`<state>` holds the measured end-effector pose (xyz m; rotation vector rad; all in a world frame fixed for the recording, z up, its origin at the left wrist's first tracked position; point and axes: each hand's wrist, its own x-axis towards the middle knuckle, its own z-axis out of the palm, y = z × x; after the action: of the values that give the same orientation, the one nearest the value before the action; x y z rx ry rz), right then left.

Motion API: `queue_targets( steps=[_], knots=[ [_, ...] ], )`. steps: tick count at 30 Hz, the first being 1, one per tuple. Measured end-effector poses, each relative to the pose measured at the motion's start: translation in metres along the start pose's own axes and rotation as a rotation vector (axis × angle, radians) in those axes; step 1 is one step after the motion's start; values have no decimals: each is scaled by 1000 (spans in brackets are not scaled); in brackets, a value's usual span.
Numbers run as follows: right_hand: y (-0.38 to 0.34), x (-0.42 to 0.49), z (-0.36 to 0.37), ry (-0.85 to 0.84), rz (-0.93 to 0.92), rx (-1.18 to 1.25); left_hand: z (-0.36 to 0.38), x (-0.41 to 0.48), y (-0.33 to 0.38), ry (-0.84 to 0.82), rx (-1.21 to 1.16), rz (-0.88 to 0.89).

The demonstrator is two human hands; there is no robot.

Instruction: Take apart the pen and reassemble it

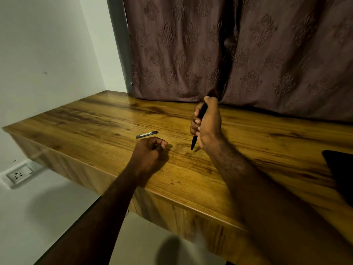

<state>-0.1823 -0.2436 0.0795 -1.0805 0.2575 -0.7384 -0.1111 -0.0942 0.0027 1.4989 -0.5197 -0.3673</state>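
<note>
My right hand [208,123] grips a black pen body [194,142] upright over the wooden table [95,119], its pointed tip down and close to the wood. The thumb sits at the pen's top end. A short dark grey pen piece [146,134] lies flat on the table, to the left of the pen. My left hand [150,151] rests on the table just in front of that piece, fingers curled into a loose fist with the thumb against the forefinger. Whether something small sits between those fingers is hidden.
A patterned mauve curtain [248,54] hangs along the table's back edge. A black flat object [340,169] lies at the table's right edge. The white wall [47,54] closes the left side, with a power socket [19,175] below the tabletop.
</note>
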Motion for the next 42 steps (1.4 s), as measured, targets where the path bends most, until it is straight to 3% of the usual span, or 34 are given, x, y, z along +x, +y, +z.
queue_targets(
  steps=[42],
  knots=[
    [-1,-3,2,29,12,38,-3,1,-1,-6,36,1]
  ],
)
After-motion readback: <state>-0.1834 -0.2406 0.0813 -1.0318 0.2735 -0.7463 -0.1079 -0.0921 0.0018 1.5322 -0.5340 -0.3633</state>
